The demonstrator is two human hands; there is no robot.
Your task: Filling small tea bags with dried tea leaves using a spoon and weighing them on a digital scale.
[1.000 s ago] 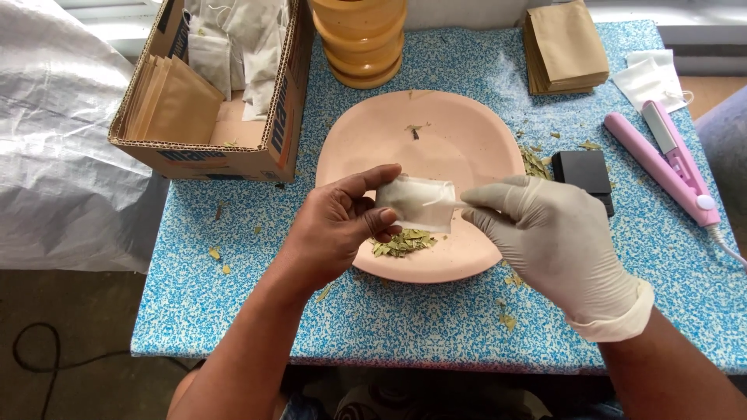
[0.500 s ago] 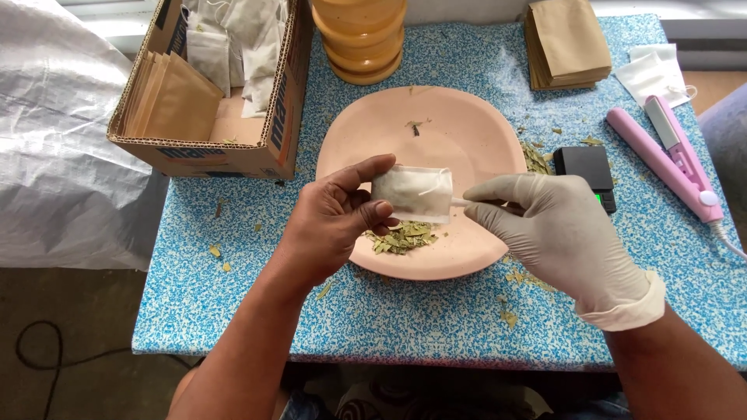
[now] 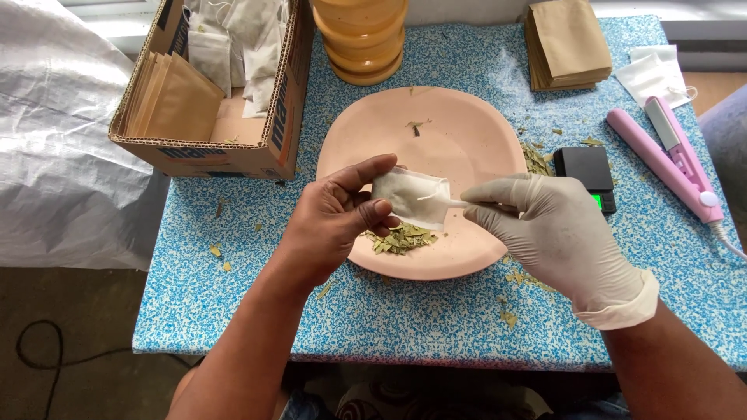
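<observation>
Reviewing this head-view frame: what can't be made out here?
- White filter bag: contents hidden by its own paper; left edge covered by left hand fingers.
- Cardboard box: top cut off by frame edge.
- Small black scale: display partly behind gloved right hand.
- Pink sealer: cord end cut off at right edge.

Top edge cuts the stack of tan bowls (image 3: 360, 39) and the cardboard box (image 3: 210, 152), so box contents only partly seen. Pink sealer (image 3: 661, 159): its cord runs off the right edge. Grey thing at far right (image 3: 727, 140) is cropped, can't tell what it is. White plastic sheet (image 3: 54, 140) runs off the left side. Left hand (image 3: 334, 225) covers the small white bag's (image 3: 408, 198) near end; can't tell if it's filled. Black scale (image 3: 587, 175) is partly behind the gloved right hand (image 3: 545, 233), display too small to read.
</observation>
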